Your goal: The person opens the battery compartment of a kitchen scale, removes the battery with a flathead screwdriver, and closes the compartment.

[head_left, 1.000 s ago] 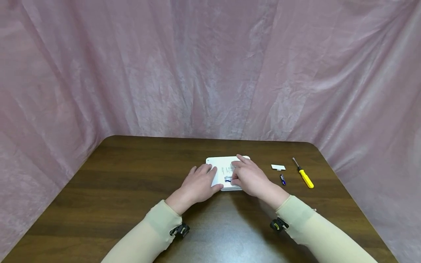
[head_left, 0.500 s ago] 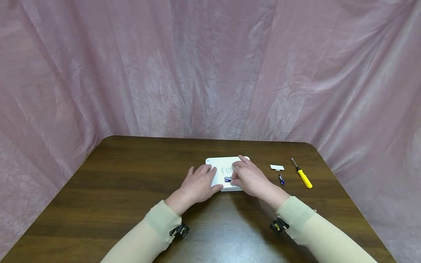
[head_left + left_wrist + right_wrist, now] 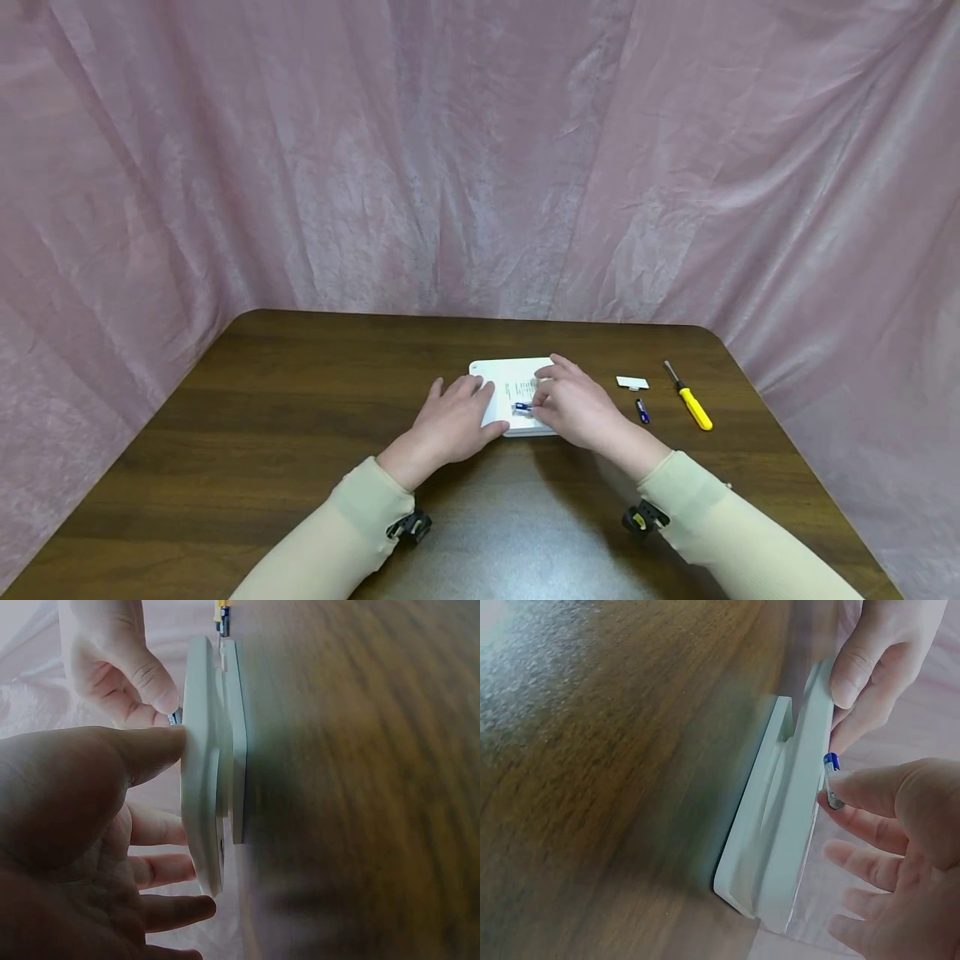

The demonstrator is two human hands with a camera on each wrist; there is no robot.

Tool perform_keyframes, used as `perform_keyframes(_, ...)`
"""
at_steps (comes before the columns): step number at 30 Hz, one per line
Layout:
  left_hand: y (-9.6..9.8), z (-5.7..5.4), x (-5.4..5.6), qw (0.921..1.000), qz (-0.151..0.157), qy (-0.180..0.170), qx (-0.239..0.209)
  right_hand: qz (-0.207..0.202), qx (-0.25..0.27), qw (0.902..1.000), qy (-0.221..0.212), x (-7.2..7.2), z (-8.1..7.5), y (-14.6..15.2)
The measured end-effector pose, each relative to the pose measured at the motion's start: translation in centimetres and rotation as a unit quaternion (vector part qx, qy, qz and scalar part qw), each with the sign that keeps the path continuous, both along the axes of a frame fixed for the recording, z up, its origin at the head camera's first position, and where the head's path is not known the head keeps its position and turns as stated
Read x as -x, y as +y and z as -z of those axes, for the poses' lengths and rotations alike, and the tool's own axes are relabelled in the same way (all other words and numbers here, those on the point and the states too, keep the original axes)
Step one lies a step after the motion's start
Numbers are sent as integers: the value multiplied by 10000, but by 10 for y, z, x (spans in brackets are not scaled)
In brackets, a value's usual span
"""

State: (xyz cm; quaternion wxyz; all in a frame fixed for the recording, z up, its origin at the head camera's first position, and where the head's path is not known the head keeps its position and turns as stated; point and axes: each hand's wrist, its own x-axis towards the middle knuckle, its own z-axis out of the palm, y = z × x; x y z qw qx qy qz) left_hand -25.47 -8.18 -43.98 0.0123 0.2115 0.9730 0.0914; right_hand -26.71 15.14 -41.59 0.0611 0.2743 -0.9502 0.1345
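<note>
A flat white device (image 3: 498, 372) with printed text lies on the table, a small compartment in its upper face. My left hand (image 3: 453, 421) rests on its left side, fingers extended and thumb near the front edge. Between thumb and index finger, my right hand (image 3: 573, 408) pinches a small blue battery (image 3: 522, 407) over the compartment. In the right wrist view the battery (image 3: 832, 762) stands just off the device's face (image 3: 799, 802), its blue end outward, partly covered by the fingertips. The compartment's inside is mostly hidden.
Right of the device lie a small white cover (image 3: 632, 382), a second blue battery (image 3: 642, 411) and a yellow-handled screwdriver (image 3: 693, 406). The brown wooden table (image 3: 322, 367) ends at a pink curtain (image 3: 480, 167) behind.
The battery has come up out of the compartment in my right fingers, where it sat half a second ago. My right hand has shifted slightly right. The left hand has stayed in place.
</note>
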Motion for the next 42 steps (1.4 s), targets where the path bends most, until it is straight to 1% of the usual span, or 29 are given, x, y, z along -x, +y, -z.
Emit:
perform_keyframes(8,0,0,0,10000,-9,28,6,490,132,9984,268,-4,-3,4)
perform_keyframes(15,-1,3,0,10000,-8,23,-27,605,305,9958,612,-6,-4,12)
perform_keyframes(19,-1,3,0,10000,-8,48,-22,691,421,9940,736,-7,-6,17)
perform_keyframes(26,0,2,-1,10000,8,71,-13,700,536,9909,1021,-9,-7,28)
perform_keyframes(33,-1,3,-2,10000,17,21,-7,940,467,9889,1051,-12,-9,43)
perform_keyframes(37,0,2,-1,10000,7,19,40,1059,452,9866,1158,-14,-10,54)
perform_keyframes(42,1,5,0,10000,-11,-4,43,1189,462,9833,1296,-15,-10,69)
